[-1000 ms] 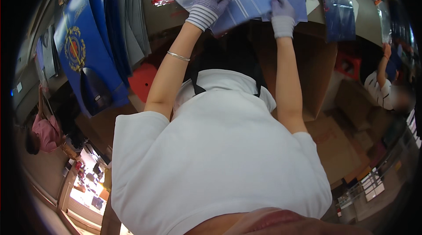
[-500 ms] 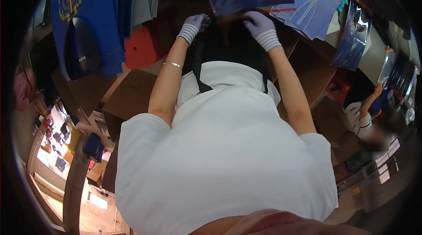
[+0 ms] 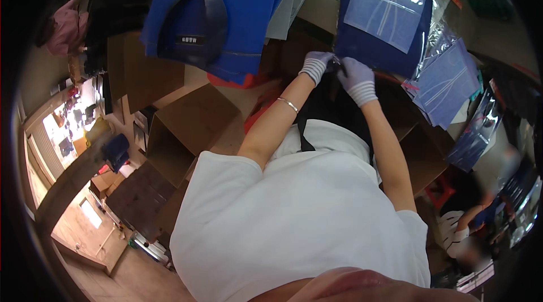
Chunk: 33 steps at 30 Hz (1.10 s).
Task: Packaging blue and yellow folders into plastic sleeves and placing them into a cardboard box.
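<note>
My left hand [image 3: 318,64] and my right hand [image 3: 356,78], both in pale lilac gloves with striped cuffs, meet at the table's near edge. Their fingers pinch together around a small dark thing that I cannot make out. Right above them lies a dark blue packet [image 3: 418,30] in shiny clear film, with a lighter blue patterned panel on it. Its lower left corner is close to my fingertips; whether they touch it, I cannot tell. Left of my hands, a blue bag [image 3: 240,36] with a black strap and a yellow emblem hangs over the edge.
Light blue patterned sheets [image 3: 447,84] are fanned out at right, beside another film-wrapped blue packet [image 3: 478,129]. Open cardboard boxes [image 3: 198,115] stand below at left, near a red stool [image 3: 260,112]. At far right, a person in a striped sleeve [image 3: 452,234] works.
My hands have come together from being apart. The view has swung, so the bags and packets sit further right in it, and more of the film-wrapped packet shows.
</note>
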Tool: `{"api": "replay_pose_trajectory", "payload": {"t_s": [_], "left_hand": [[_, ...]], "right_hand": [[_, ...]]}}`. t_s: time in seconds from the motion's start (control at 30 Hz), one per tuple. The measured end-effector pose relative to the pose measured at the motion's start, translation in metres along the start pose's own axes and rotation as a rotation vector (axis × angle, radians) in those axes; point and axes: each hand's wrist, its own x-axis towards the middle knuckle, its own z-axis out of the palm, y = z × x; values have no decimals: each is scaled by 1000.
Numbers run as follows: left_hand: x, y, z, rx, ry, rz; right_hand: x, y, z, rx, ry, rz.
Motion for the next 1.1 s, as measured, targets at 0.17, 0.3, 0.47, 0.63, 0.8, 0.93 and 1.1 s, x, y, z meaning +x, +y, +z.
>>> {"api": "replay_pose_trajectory", "payload": {"t_s": [0.17, 0.3, 0.47, 0.63, 0.8, 0.93, 1.1], "left_hand": [[5, 41, -45, 328, -107, 388], [-7, 46, -49, -190, -111, 19], [-3, 19, -53, -53, -319, -11], [-6, 43, -18, -538, -460, 36], [3, 78, 1, -639, -467, 221], [11, 92, -9, -535, -425, 347], [17, 91, 0, -294, -355, 442]], "right_hand": [[-132, 194, -111, 70, 740, 690], [-258, 189, -146, -304, 987, 1169], [-191, 87, -16, 364, -292, 577], [-72, 35, 6, 700, -206, 144], [2, 116, -25, 1608, 61, 724], [-26, 171, -45, 1237, 424, 894], [31, 143, -79, 290, 286, 815]]}}
